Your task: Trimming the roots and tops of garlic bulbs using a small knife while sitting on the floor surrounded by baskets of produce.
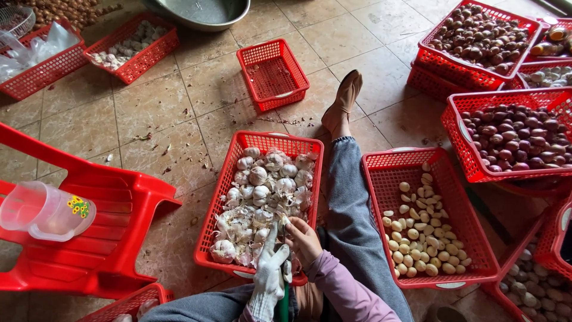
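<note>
My left hand (pixel 269 275) wears a white work glove and hovers over the near edge of a red basket (pixel 229 173) heaped with garlic bulbs (pixel 262 191) and loose papery skins. Its fingers close around a small garlic piece, and a green handle (pixel 283 307) shows just below it. My right hand (pixel 304 238) is bare, in a mauve sleeve, and pinches at the same garlic piece beside the glove. To the right, a second red basket (pixel 372 191) holds peeled garlic cloves (pixel 417 232). My outstretched leg (pixel 351 203) in jeans lies between the two baskets.
Red baskets of shallots (pixel 512 134) are stacked at the right. An empty red basket (pixel 273 73) and a metal basin (pixel 199 12) sit ahead. A tipped red plastic stool (pixel 113 226) with a clear jug (pixel 42 210) lies left. More baskets stand far left.
</note>
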